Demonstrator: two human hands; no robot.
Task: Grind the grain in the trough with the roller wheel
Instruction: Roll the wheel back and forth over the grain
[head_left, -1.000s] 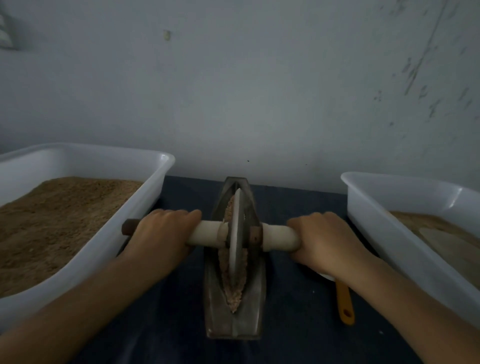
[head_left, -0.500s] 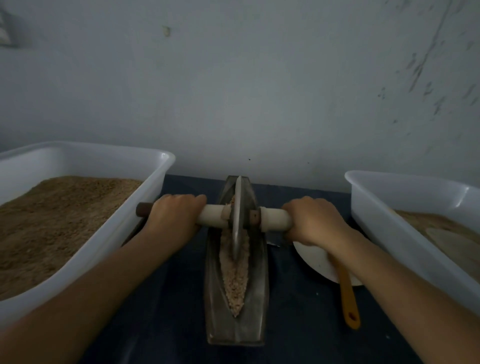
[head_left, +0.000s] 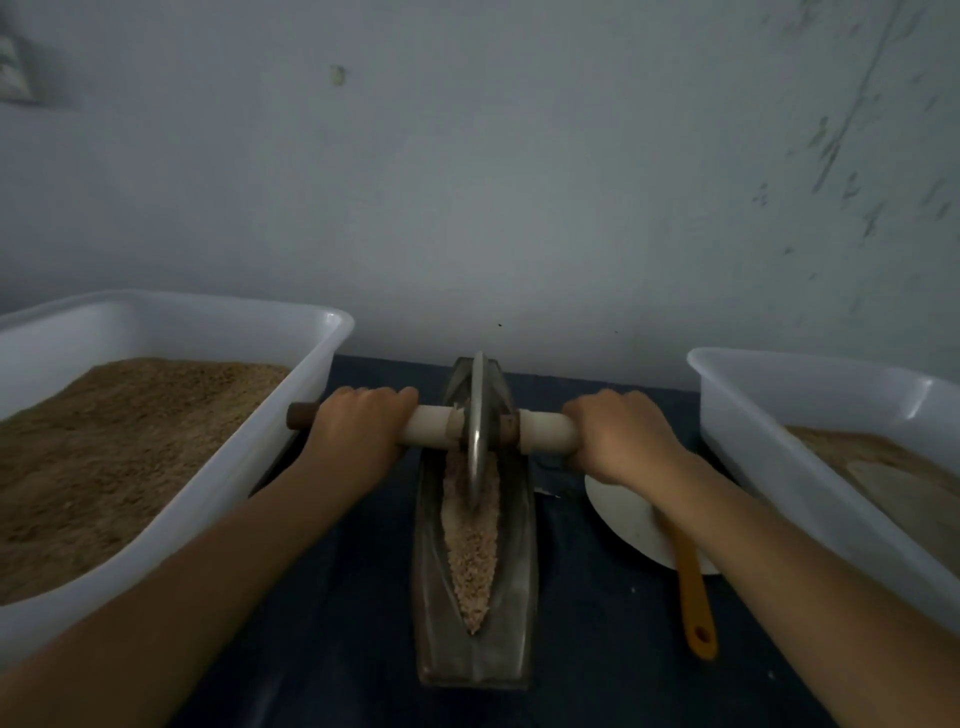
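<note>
Dark blue counter (head_left: 337, 597) against pale grey-blue wall (head_left: 519, 182), scuffed and streaked upper right. Dim light. No readable writing or labels anywhere. Metal trough (head_left: 431, 597) centre, boat-shaped, grain (head_left: 471, 561) lying along its groove. Roller wheel (head_left: 476, 415) upright at far end of trough, rim down in grain. Left hand (head_left: 358, 431) wraps left side of axle handle (head_left: 426, 426), right hand (head_left: 618, 436) wraps right side, fingers curled over top. White tub (head_left: 311, 364) left, heaped brown meal. Second white tub (head_left: 753, 415) right. White plate (head_left: 623, 519) and orange spoon (head_left: 696, 597) under right forearm.
</note>
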